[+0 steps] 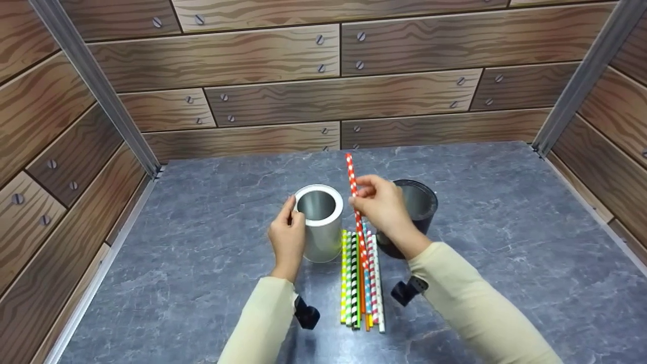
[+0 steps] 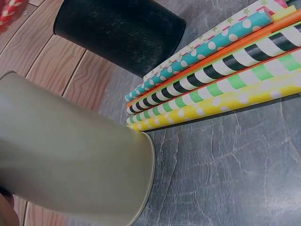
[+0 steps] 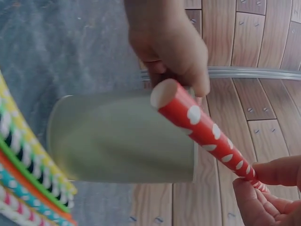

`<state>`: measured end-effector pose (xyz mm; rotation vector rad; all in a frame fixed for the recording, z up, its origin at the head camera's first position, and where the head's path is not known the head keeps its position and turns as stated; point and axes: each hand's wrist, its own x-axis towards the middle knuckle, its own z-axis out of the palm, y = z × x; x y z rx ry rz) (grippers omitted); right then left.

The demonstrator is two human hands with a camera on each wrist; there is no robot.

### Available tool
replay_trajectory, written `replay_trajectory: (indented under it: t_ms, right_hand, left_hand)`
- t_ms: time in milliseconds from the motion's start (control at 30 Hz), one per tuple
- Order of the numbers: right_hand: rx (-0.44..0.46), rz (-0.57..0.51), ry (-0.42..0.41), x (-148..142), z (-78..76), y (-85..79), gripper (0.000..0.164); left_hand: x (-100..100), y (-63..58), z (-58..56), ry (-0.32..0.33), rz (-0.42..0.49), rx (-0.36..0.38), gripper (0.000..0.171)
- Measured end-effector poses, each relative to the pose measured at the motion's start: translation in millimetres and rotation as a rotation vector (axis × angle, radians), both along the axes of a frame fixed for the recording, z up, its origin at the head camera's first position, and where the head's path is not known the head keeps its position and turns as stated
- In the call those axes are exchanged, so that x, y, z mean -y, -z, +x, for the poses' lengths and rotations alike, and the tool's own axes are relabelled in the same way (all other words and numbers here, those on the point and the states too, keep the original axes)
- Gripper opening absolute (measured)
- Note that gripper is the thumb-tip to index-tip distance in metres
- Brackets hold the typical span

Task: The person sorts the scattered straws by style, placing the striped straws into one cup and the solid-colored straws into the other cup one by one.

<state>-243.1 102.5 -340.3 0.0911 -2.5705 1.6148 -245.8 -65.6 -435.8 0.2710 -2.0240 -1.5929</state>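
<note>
My right hand (image 1: 382,206) pinches a red paper straw (image 1: 352,174) with white dots between thumb and fingers, raised and nearly upright in the head view. Its lower end hangs over several patterned paper straws (image 1: 354,293) lying side by side on the table. My left hand (image 1: 287,237) grips the left side of a pale metal can (image 1: 323,242) near its rim; that can stands upright with its mouth open. In the right wrist view the red straw (image 3: 207,134) points toward the camera, in front of the pale can (image 3: 122,141).
A black can (image 1: 427,215) stands at the right, partly hidden behind my right hand and wrist. The grey marbled tabletop (image 1: 227,227) is bounded by wood-patterned walls (image 1: 283,50) at the back and both sides.
</note>
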Motion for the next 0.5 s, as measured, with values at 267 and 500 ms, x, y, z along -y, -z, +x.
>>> replay_trajectory:
  t_ms: [267, 500]
  right_hand:
    - [-0.125, -0.070, -0.003, 14.6, -8.7, -24.3, 0.036]
    - [-0.457, -0.146, 0.001, 30.3, -16.0, -23.9, 0.033]
  left_hand:
    - [-0.4, 0.9, -1.1, -0.003, -0.009, -0.023, 0.040]
    - [-2.9, 2.6, -2.1, -0.027, -0.007, -0.046, 0.039]
